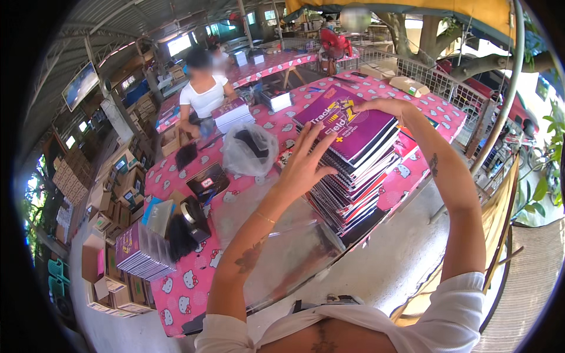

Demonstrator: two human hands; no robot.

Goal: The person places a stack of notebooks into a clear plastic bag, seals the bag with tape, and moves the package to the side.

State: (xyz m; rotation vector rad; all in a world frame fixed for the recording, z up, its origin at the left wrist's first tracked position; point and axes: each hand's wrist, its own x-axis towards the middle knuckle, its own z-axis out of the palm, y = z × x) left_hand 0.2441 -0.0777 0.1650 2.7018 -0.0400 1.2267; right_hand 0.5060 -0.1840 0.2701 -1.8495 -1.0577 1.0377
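A tall stack of spiral-bound notebooks [347, 200] stands near the table's front edge, its layers slightly uneven. On top lies a purple-covered notebook [362, 141] with yellow and white print. My left hand [303, 162] is open against the stack's left side, fingers spread over the edge of the top cover. Across the far right edge of that cover, my right hand [382, 109] reaches with its fingers stretched out, the tips partly hidden. Left of the stack sits a clear plastic bag [250, 150] with something dark inside.
The table has a pink patterned cover [182, 288]. At its left are a packing tape dispenser [193, 217] and more purple notebooks [141, 250]. Across the table, a person in white [203, 97] is beside another notebook stack [232, 115]. Cardboard boxes [112, 288] stand on the floor.
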